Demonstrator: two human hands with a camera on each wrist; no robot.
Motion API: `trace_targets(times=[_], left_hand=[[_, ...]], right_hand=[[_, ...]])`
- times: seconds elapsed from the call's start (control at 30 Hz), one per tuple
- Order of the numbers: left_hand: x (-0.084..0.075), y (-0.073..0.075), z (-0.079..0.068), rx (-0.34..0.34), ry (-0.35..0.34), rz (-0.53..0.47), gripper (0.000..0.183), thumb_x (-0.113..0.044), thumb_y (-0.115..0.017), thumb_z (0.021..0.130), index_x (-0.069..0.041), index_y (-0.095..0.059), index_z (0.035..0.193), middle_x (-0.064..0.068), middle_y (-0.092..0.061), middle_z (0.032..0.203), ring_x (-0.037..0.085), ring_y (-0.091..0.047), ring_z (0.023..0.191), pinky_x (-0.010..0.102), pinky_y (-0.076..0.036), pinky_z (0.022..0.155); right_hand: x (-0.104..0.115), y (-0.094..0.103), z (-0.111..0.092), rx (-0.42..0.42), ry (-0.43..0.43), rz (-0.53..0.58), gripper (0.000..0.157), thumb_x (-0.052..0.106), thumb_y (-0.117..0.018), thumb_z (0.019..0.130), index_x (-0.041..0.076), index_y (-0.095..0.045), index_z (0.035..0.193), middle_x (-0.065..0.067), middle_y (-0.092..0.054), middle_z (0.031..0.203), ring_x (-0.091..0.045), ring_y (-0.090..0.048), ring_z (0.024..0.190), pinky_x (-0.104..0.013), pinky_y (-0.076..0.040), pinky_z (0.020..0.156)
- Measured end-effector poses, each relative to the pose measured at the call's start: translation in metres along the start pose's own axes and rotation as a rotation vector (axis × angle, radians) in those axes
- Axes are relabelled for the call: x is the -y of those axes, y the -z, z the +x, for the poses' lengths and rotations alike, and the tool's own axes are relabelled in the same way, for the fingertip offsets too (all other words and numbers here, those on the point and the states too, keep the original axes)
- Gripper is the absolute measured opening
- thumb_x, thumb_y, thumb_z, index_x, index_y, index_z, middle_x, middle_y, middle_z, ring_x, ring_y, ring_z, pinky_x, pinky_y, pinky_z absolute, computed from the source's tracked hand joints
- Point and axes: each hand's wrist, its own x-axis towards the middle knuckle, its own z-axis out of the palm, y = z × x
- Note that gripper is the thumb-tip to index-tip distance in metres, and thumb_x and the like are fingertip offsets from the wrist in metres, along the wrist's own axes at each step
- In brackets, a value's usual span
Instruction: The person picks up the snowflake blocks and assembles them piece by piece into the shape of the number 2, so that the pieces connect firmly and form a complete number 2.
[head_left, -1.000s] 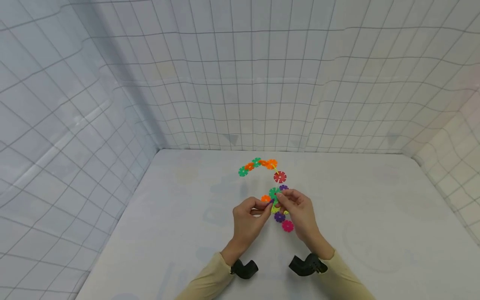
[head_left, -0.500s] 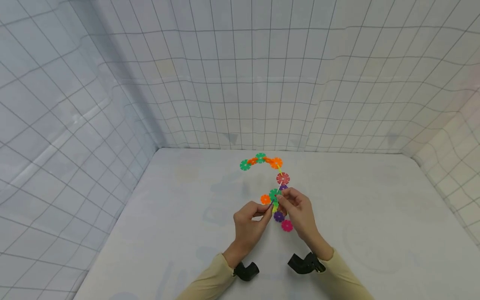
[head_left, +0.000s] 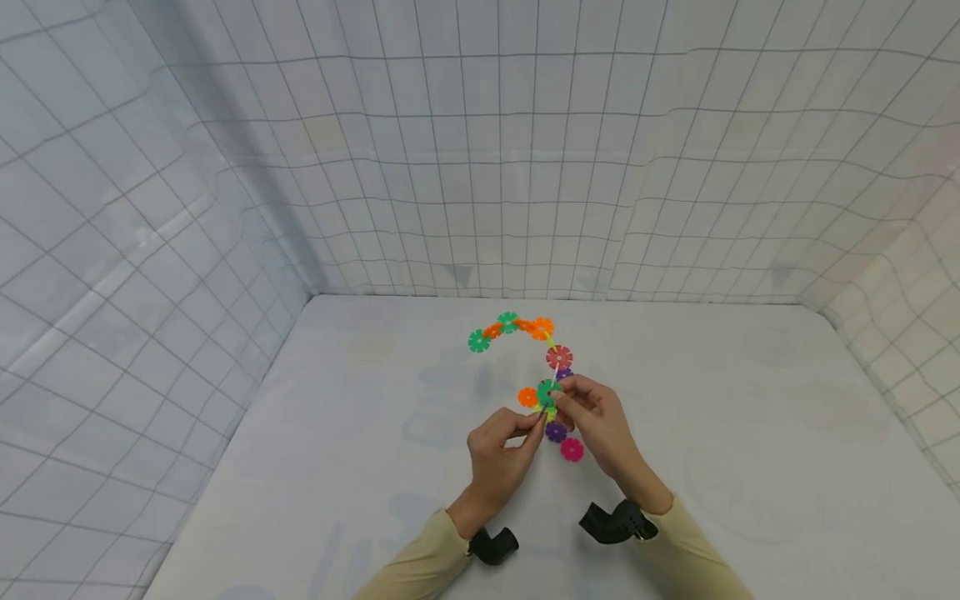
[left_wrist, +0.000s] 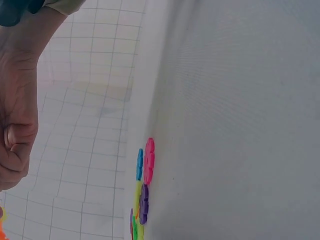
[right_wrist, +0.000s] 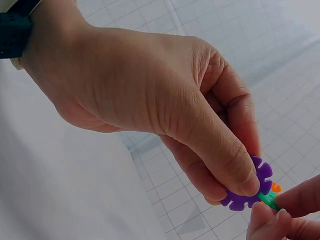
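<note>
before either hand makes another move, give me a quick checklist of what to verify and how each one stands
1. Grips: ok. The left hand and right hand each pinch a disc, with a purple disc and a green disc between them.
2. Held discs lined up: ok. They meet edge to edge.
3. Slots fully seated: cannot tell. Fingers hide part of the joint.
4. Far side of chain: ok. It arcs beyond the hands from the red disc.
5. Pink disc uncovered: ok. Neither hand hides it.
6. Chain resting on the table: cannot tell.
</note>
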Motion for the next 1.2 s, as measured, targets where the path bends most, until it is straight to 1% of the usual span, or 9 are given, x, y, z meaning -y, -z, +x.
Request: trace_targets(times=[0.1, 0.17, 0.43, 0.6, 0.77, 0.87, 1.03, 1.1, 1.2], left_hand=[[0.0023, -0.0004, -0.0017, -0.008, -0.016, -0.008, 0.022, 0.015, -0.078, 0.065, 0.002, -0.067, 0.079, 0.009, -0.062, 0.069, 0.016, -0.065, 0.062, 0.022, -0.054, 0.06], [0.0031, -0.0007, -0.0023, -0.015, -0.023, -0.012, 0.021, 0.015, -0.077, 0.066, 0.002, -0.067, 0.08, 0.008, -0.062, 0.07, 0.016, -0.065, 0.063, 0.022, -0.054, 0.06], [0.0024, -0.0044, -0.0017, -0.063, -0.025, 0.009, 0.024, 0.017, -0.076, 0.065, 0.002, -0.067, 0.08, 0.009, -0.062, 0.07, 0.018, -0.065, 0.063, 0.024, -0.054, 0.06], [0.0018, -0.006, -0.004, -0.092, -0.002, 0.021, 0.022, 0.017, -0.077, 0.065, 0.002, -0.067, 0.079, 0.01, -0.063, 0.07, 0.019, -0.065, 0.062, 0.023, -0.054, 0.059], [0.0026, -0.0076, -0.0062, -0.109, -0.004, 0.014, 0.023, 0.017, -0.077, 0.064, 0.002, -0.067, 0.079, 0.011, -0.063, 0.071, 0.019, -0.065, 0.063, 0.023, -0.054, 0.059], [0.0048, -0.0078, -0.0073, -0.113, -0.029, 0.01, 0.021, 0.016, -0.077, 0.066, 0.003, -0.068, 0.08, 0.011, -0.063, 0.071, 0.019, -0.065, 0.062, 0.023, -0.054, 0.06], [0.0101, -0.0068, -0.0073, -0.109, -0.15, 0.062, 0.007, 0.005, -0.073, 0.079, 0.002, -0.067, 0.078, 0.011, -0.064, 0.071, 0.018, -0.064, 0.062, 0.024, -0.054, 0.061], [0.0104, -0.0066, -0.0071, -0.108, -0.178, 0.074, 0.007, 0.001, -0.071, 0.082, 0.001, -0.067, 0.077, 0.01, -0.064, 0.071, 0.017, -0.064, 0.061, 0.023, -0.054, 0.06], [0.0086, -0.0069, -0.0069, -0.11, -0.138, 0.052, 0.005, 0.002, -0.071, 0.081, 0.001, -0.067, 0.078, 0.009, -0.063, 0.07, 0.016, -0.064, 0.061, 0.022, -0.054, 0.059]], right_hand=[[-0.0005, 0.0008, 0.0002, 0.015, -0.003, 0.005, 0.011, 0.003, -0.059, 0.092, -0.008, -0.058, 0.093, -0.022, -0.055, 0.072, -0.032, -0.051, 0.062, -0.028, -0.049, 0.056], [-0.0009, 0.0014, 0.0001, 0.022, -0.003, 0.006, 0.012, 0.004, -0.06, 0.092, -0.008, -0.058, 0.093, -0.019, -0.056, 0.071, -0.032, -0.052, 0.062, -0.029, -0.05, 0.057], [-0.0006, -0.0048, -0.0029, -0.023, -0.023, 0.07, 0.013, 0.003, -0.06, 0.092, -0.01, -0.059, 0.092, -0.017, -0.059, 0.07, -0.018, -0.055, 0.058, -0.029, -0.052, 0.057], [-0.001, -0.0071, -0.0026, -0.046, -0.021, 0.021, 0.01, 0.002, -0.058, 0.093, -0.008, -0.06, 0.09, -0.016, -0.058, 0.068, -0.016, -0.054, 0.055, -0.033, -0.052, 0.055], [0.0, -0.0079, -0.0023, -0.045, 0.004, -0.037, 0.01, 0.002, -0.058, 0.093, -0.006, -0.061, 0.088, -0.015, -0.056, 0.066, -0.016, -0.052, 0.054, -0.032, -0.049, 0.051], [0.001, -0.0074, -0.0022, -0.041, 0.006, -0.056, 0.009, 0.001, -0.057, 0.093, -0.006, -0.061, 0.089, -0.015, -0.056, 0.066, -0.016, -0.052, 0.054, -0.03, -0.049, 0.051], [0.0034, -0.0059, -0.0026, -0.019, -0.004, -0.058, 0.008, 0.001, -0.058, 0.092, -0.006, -0.061, 0.091, -0.014, -0.057, 0.068, -0.018, -0.053, 0.055, -0.027, -0.05, 0.053], [0.004, -0.0056, -0.0031, -0.007, 0.005, -0.062, 0.007, 0.0, -0.059, 0.092, -0.007, -0.061, 0.091, -0.013, -0.057, 0.068, -0.018, -0.054, 0.055, -0.026, -0.05, 0.053], [0.0047, -0.0057, -0.0039, 0.004, 0.022, -0.076, 0.007, 0.0, -0.059, 0.092, -0.006, -0.061, 0.09, -0.013, -0.057, 0.068, -0.018, -0.054, 0.055, -0.027, -0.05, 0.053]])
